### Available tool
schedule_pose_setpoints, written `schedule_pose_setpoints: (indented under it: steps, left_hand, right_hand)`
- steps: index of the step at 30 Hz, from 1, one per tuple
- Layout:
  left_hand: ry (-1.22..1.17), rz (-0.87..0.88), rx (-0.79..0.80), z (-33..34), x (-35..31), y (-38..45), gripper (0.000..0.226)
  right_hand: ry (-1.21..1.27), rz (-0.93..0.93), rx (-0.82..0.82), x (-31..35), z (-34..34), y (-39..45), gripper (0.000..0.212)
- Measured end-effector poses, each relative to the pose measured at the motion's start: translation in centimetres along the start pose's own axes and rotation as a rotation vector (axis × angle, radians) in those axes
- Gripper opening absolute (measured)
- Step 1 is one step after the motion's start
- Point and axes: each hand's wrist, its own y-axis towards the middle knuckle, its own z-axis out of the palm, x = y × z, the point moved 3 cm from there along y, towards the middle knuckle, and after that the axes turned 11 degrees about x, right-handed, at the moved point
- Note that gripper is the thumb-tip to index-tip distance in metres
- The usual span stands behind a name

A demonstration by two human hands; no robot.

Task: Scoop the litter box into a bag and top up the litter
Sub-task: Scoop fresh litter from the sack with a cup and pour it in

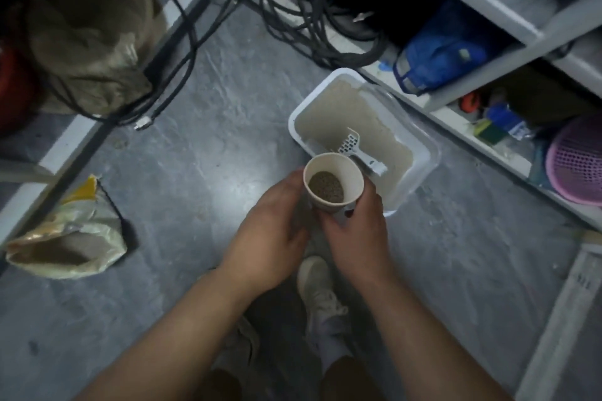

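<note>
One paper cup [333,182], one litter box [365,140], one scoop [356,148], two bags [68,238] [94,39]

A tangle of black cables [293,6] is seen lying on the grey floor [182,153] at the top, beside a white shelf unit [534,32]; a blue bag [443,49] is stowed on its lower level, with a blue bottle [508,120] and a pink perforated basket [576,159] further right (small items around them are too blurred to tell); a brown sack [88,36] is slumped at upper left; light shoes [317,286] are visible at the bottom.
</note>
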Motion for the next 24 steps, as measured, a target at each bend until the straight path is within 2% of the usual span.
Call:
schedule_pose_setpoints:
  steps: [5, 14, 24]
  left_hand:
    - [0.216, -0.13, 0.131, 3.9, 2.3, 4.1, 0.078]
    - [0.4, -0.257, 0.32, 10.6, 3.4, 11.6, 0.07]
    - [0.47, -0.313, 0.546, 14.6, 9.3, 18.9, 0.077]
  right_hand:
    - [0.067, 0.113, -0.065, -4.8, -2.9, 1.1, 0.076]
    - [0.18, 0.291, -0.087, -13.2, -8.4, 4.5, 0.075]
    - [0.193, 0.255, -0.152, -19.8, -6.0, 8.6, 0.062]
